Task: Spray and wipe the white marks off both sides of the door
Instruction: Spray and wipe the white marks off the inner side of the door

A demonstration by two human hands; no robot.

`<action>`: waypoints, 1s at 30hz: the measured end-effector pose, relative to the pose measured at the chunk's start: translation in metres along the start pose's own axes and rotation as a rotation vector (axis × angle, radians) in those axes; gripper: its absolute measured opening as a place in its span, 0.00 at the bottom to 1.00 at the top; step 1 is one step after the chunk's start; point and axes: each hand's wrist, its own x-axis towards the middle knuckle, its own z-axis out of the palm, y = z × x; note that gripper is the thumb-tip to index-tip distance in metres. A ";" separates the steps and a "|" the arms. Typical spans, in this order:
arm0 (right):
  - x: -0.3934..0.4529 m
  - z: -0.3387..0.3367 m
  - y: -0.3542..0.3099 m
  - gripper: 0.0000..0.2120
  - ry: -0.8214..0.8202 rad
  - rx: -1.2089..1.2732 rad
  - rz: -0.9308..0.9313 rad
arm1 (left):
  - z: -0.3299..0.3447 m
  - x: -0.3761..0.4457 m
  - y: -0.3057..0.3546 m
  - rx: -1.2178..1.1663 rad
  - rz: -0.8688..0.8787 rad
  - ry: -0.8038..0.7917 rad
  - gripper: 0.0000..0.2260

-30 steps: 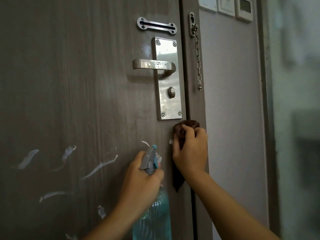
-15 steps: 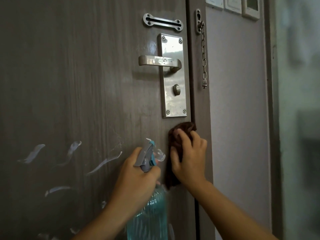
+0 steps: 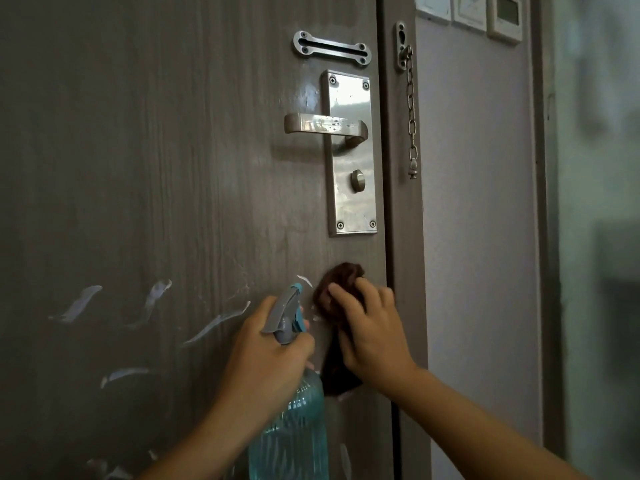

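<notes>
A brown wood-grain door (image 3: 156, 168) fills the left of the view, shut against its frame. Several white marks (image 3: 214, 322) streak its lower half. My left hand (image 3: 266, 355) grips the neck of a clear blue spray bottle (image 3: 289, 431) with a grey trigger head, held close to the door. My right hand (image 3: 370, 330) presses a dark brown cloth (image 3: 337, 282) against the door below the lock plate, near the door's edge. Part of the cloth hangs down under my palm.
A steel lever handle (image 3: 323, 123) and lock plate (image 3: 351, 154) sit above my hands. A chain slot plate (image 3: 330, 48) is higher up, and the door chain (image 3: 411, 112) hangs on the frame. Wall switches (image 3: 485, 10) sit at top right.
My right hand has slid the cloth leftwards from the door's edge onto the panel, closer to the spray bottle. The view has shifted a little; my left hand keeps holding the bottle.
</notes>
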 end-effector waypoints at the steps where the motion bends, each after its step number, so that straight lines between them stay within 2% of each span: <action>1: 0.005 -0.004 0.009 0.30 0.025 0.013 0.040 | 0.000 0.000 0.000 -0.006 -0.004 -0.001 0.07; 4: 0.023 -0.007 0.010 0.28 0.193 0.124 0.398 | 0.000 0.000 -0.001 -0.012 -0.010 0.007 0.07; 5: 0.022 -0.004 0.001 0.29 0.204 0.123 0.414 | 0.001 0.000 0.000 -0.014 -0.010 0.012 0.07; 6: 0.016 0.000 -0.008 0.30 0.181 0.116 0.350 | 0.001 -0.001 0.002 -0.020 -0.007 0.016 0.06; 9: -0.009 0.000 -0.016 0.32 -0.026 0.141 0.043 | 0.005 -0.003 0.006 -0.037 -0.001 -0.010 0.09; 10: -0.011 -0.005 -0.014 0.31 -0.063 0.186 0.030 | 0.006 -0.004 0.007 -0.040 -0.003 -0.022 0.10; 12: -0.006 -0.019 -0.012 0.28 -0.032 0.354 0.161 | 0.007 -0.006 0.008 -0.036 -0.007 -0.032 0.09; 14: 0.002 -0.032 -0.013 0.27 0.097 0.473 0.323 | 0.008 -0.007 0.009 -0.027 -0.015 -0.038 0.07; 18: 0.022 -0.047 0.003 0.26 0.312 0.309 0.463 | 0.009 -0.012 0.011 -0.009 -0.006 -0.040 0.07; 23: 0.032 -0.027 0.007 0.19 0.270 -0.018 0.300 | 0.005 -0.013 0.014 -0.028 -0.010 -0.024 0.07; 25: 0.030 -0.017 -0.001 0.19 0.246 -0.008 0.280 | 0.004 -0.012 0.014 -0.032 -0.004 -0.018 0.07; 30: 0.009 -0.011 -0.003 0.24 0.161 0.207 0.214 | 0.002 -0.013 0.015 -0.018 0.006 -0.028 0.08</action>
